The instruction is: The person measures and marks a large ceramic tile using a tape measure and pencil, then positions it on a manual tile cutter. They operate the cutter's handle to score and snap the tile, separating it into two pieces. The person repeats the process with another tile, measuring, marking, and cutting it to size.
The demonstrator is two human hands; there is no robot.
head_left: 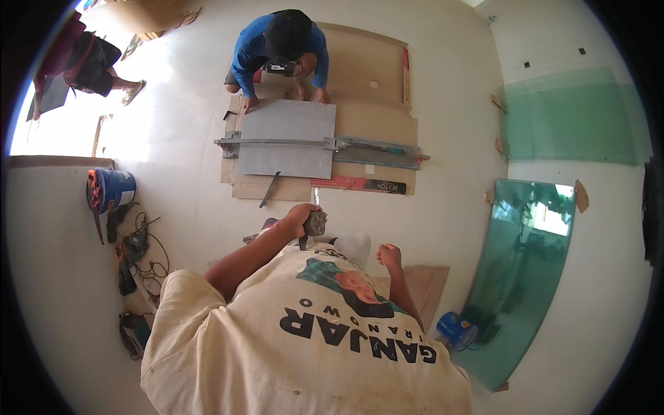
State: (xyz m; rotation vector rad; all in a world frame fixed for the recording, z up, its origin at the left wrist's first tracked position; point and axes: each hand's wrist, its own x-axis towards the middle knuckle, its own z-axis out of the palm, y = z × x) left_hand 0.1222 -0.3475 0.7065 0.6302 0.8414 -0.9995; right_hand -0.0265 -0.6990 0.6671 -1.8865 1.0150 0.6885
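Note:
My left hand (297,217) is closed around a dark grey, round-ended tool (315,223) in front of my chest. Its exact kind does not show; a pale, shiny tip (317,196) sticks out beyond it. At my right side, my right hand (389,255) is curled into a fist, and whatever it may hold is hidden. Ahead of me a grey tile (287,119) lies under the rail of a manual tile cutter (377,153). A crouching co-worker (283,52) in a blue top rests both hands on the tile's far edge. A thin dark bar (270,189) touches its near edge.
Flattened cardboard (366,66) lies under the cutter. Along the left wall are a blue bucket (113,190), a corded power tool (136,242) and other tools. Green glass panels (526,263) lean at the right, near another blue bucket (456,330). Another person (90,66) stands far left.

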